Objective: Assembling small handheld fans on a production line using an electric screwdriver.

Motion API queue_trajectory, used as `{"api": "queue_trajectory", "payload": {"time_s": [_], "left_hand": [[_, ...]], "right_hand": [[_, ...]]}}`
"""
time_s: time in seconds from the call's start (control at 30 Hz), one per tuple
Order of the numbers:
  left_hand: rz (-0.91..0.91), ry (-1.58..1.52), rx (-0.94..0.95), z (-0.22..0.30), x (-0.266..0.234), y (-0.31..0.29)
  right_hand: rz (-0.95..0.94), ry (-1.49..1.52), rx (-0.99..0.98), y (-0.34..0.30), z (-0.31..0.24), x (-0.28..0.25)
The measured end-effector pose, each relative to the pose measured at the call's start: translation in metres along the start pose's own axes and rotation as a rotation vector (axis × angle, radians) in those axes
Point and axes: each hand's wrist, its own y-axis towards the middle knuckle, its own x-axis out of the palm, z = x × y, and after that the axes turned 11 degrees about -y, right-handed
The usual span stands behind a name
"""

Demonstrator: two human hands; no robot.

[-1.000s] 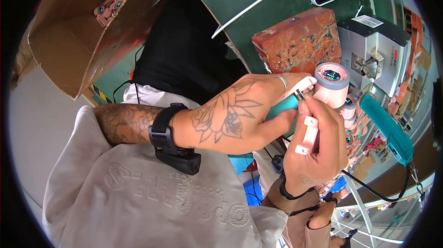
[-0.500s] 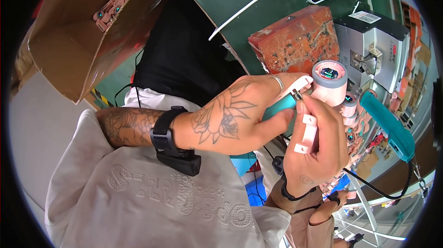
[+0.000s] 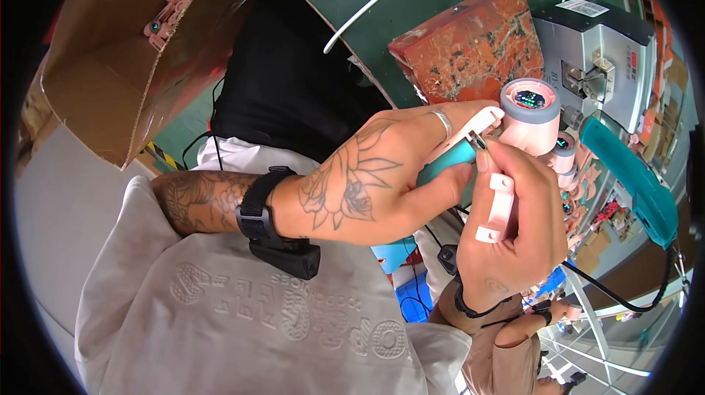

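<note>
My left hand, coming in from the left, is closed round a pink plastic housing with a teal cylinder, which looks like a battery, lying in it. Beyond the fingers is a pink round head with a grey ring and a lit circuit board inside; whether it joins the housing is hidden. My right hand is closed, thumb and forefinger pinched at a small metal contact piece by the cylinder's end. A curved pink plastic piece with small holes is tucked in the same hand.
A reddish marbled block and a grey metal machine stand behind my hands. At right is a teal corded tool, with several pink parts beside it. A cardboard box holds pink units at left. A co-worker's arm shows below.
The view has shifted a little, and the things at the back sit higher in the picture. Both hands keep their grips; my right hand appears slightly further right and up.
</note>
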Motion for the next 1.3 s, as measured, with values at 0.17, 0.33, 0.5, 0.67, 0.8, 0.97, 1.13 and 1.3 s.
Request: {"api": "queue_trajectory", "payload": {"time_s": [0.17, 0.33, 0.5, 0.67, 0.8, 0.97, 1.13, 1.3], "left_hand": [[0.005, 0.066, 0.11, 0.002, -0.002, 0.002], [-0.056, 0.045, 0.042, 0.004, -0.004, 0.002], [-0.068, 0.098, 0.013, 0.008, -0.005, 0.007], [-0.06, 0.067, -0.094, 0.013, -0.016, 0.008], [0.038, 0.015, -0.222, 0.029, -0.018, 0.014], [0.072, -0.113, -0.339, 0.031, -0.017, 0.021], [-0.021, -0.142, -0.375, 0.034, -0.017, 0.024], [-0.105, -0.164, -0.497, 0.043, -0.014, 0.029]], "right_hand": [[0.024, 0.026, -0.001, 0.0, 0.0, 0.001], [-0.005, 0.02, 0.064, -0.001, 0.0, 0.002], [0.023, 0.037, 0.11, -0.002, 0.0, 0.002], [-0.039, 0.081, 0.123, 0.002, -0.001, -0.003], [0.174, -0.037, 0.113, -0.014, 0.041, -0.008], [0.007, 0.212, 0.396, -0.014, 0.053, 0.011], [0.049, 0.449, 0.396, -0.018, 0.062, 0.012], [0.283, 0.597, 0.273, -0.016, 0.061, 0.019]]}}
